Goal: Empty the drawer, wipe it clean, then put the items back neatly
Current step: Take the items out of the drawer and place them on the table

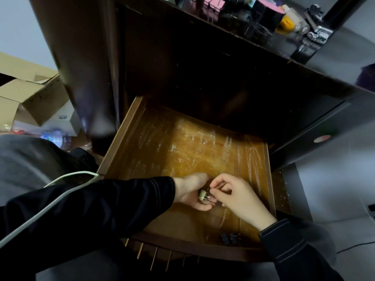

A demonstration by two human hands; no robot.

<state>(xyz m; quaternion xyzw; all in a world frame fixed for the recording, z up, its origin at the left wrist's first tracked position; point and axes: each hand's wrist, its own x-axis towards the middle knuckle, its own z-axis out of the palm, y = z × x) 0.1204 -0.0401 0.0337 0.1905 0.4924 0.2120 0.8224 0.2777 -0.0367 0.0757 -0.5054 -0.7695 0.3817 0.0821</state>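
The wooden drawer [129,126] stands pulled out, its bottom lined with shiny clear film. Inside it, my left hand [190,191] is cupped around some small binder clips [203,195]. My right hand [237,196] pinches a thin wire handle of one clip right beside the left palm. Two or three black binder clips [230,238] lie loose at the drawer's near right corner. On the desk top above sit the removed items: a pink binder clip [214,4], black tape rolls [263,11], a yellow tape roll [287,24] and a metal stapler [316,34].
A dark cabinet wall rises left of the drawer. Cardboard boxes [30,94] and a plastic bottle [53,136] lie on the floor at the left. A white cable [50,203] runs across my left sleeve. A dark unit with a red dot [321,138] stands to the right.
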